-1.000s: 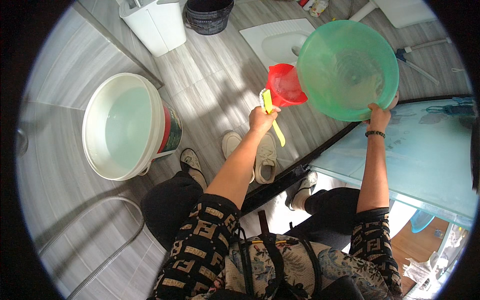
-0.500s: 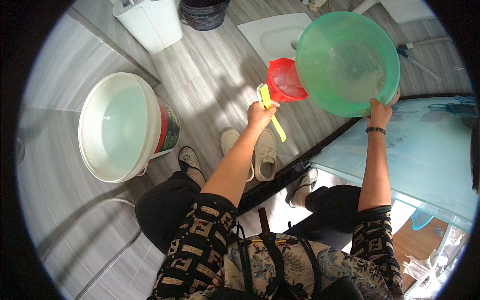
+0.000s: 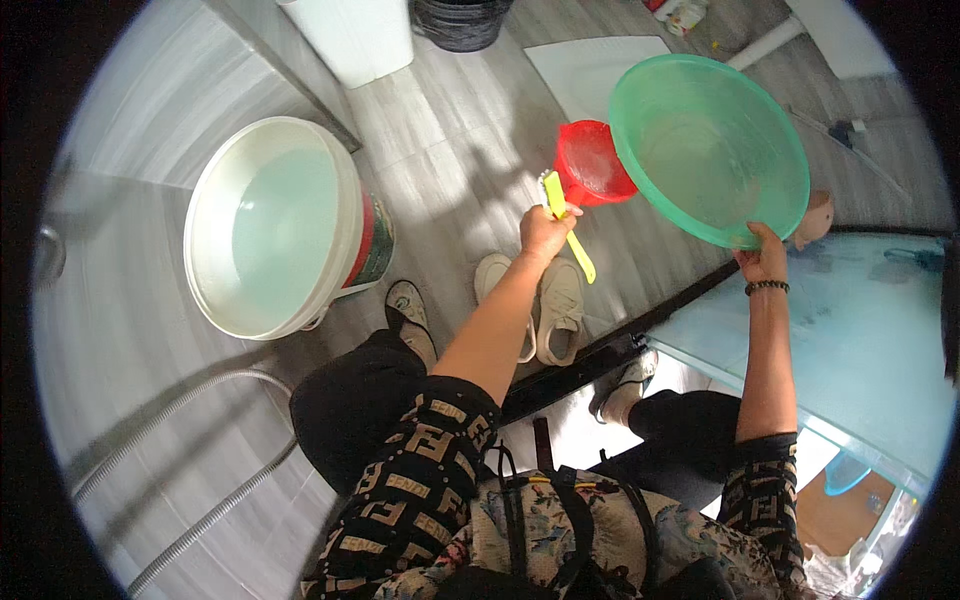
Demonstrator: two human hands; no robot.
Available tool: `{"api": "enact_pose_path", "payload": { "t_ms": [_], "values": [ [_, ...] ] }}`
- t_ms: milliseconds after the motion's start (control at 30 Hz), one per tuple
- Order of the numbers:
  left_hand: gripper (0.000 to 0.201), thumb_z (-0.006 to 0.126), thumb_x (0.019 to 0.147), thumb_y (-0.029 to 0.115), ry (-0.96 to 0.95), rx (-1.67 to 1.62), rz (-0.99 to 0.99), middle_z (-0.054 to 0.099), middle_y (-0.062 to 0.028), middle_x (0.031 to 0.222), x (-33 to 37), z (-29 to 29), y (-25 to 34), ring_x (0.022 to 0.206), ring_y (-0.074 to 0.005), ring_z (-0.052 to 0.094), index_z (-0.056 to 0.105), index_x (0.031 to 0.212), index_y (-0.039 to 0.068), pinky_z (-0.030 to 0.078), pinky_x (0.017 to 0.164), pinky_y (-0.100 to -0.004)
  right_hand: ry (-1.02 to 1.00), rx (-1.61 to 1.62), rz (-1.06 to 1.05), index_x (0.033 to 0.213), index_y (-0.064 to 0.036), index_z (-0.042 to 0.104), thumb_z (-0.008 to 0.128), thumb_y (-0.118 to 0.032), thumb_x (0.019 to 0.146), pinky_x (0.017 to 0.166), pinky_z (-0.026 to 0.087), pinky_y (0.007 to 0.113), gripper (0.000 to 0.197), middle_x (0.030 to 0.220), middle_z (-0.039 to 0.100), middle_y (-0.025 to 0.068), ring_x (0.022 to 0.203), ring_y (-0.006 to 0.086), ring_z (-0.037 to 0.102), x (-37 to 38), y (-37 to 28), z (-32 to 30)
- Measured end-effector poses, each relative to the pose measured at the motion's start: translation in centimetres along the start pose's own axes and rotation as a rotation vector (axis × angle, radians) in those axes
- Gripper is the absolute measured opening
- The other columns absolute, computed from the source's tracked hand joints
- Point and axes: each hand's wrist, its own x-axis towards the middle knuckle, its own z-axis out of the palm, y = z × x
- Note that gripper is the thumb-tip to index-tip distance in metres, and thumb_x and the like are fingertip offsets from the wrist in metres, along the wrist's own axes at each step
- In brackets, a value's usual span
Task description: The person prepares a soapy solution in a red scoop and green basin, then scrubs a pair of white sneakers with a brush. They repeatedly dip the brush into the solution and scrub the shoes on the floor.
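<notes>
In my left hand [image 3: 545, 236] is a scrub brush [image 3: 582, 256] with a yellow-green handle and white bristles. A red water dipper [image 3: 596, 165] lies just beyond these fingers. Its handle runs to them and seems to be gripped along with the brush. With my right hand [image 3: 764, 254] I hold the near rim of a translucent green basin [image 3: 690, 175], tilted and raised above the floor. The basin hides part of the dipper's right side. Below my left wrist, a pair of beige shoes [image 3: 560, 312] stands on the floor, partly covered by my forearm.
At left stands a large white bucket [image 3: 205, 235] holding pale water. A grey hose [image 3: 215, 385] curves along the lower left wall. Farther off are a white bin [image 3: 355, 45], a black bucket [image 3: 462, 25] and a white squat toilet [image 3: 590, 75]. A frosted glass panel [image 3: 840, 310] is at right.
The view has shifted, moving floor things rightward. The green basin tilts more and covers more of the squat toilet. Both hands keep their hold.
</notes>
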Motion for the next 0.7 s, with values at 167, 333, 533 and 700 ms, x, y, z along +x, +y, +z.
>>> {"api": "enact_pose_path", "payload": {
  "t_ms": [167,333,533,700],
  "values": [
    [0.010,0.060,0.066,0.017,-0.009,0.061,-0.062,0.063,-0.0015,0.067,-0.5,-0.6,0.2,0.062,-0.0161,0.060,0.066,0.075,0.017,0.046,0.059,-0.0286,-0.179,0.011,0.003,0.091,-0.0030,0.050,0.055,-0.013,0.073,0.042,0.047,0.030,0.021,0.073,0.056,0.0081,0.054,0.0197,0.055,-1.1,0.5,6.1],
    [0.012,0.057,0.069,0.013,0.033,0.060,-0.055,0.063,-0.0033,0.069,-0.8,-0.8,-2.1,0.065,-0.0133,0.059,0.065,0.077,0.012,0.045,0.061,-0.0278,-0.379,0.124,0.123,0.093,-0.0031,0.050,0.053,-0.014,0.074,0.044,0.048,0.030,0.022,0.080,0.056,0.0092,0.062,0.0204,0.056,-0.7,5.5,17.4],
    [0.020,0.059,0.068,0.026,0.000,0.663,0.127,0.061,-0.0103,0.063,1.5,1.4,-8.5,0.061,-0.0268,0.060,0.064,0.073,0.006,0.047,0.058,-0.0341,-0.373,0.204,0.367,0.087,-0.0020,0.052,0.053,-0.009,0.073,0.043,0.046,0.036,0.015,0.074,0.052,0.0096,0.058,0.0239,0.054,-2.4,13.7,30.2],
    [0.019,0.047,0.084,0.019,-0.134,-0.613,0.060,0.050,-0.0030,0.086,0.2,2.1,-10.8,0.080,-0.0121,0.047,0.051,0.096,0.005,0.040,0.068,-0.0274,-0.303,0.232,0.522,0.090,0.0034,0.048,0.056,-0.002,0.068,0.037,0.050,0.037,0.025,0.083,0.055,0.0159,0.059,0.0270,0.058,-4.3,19.9,37.6]
  ]
}}
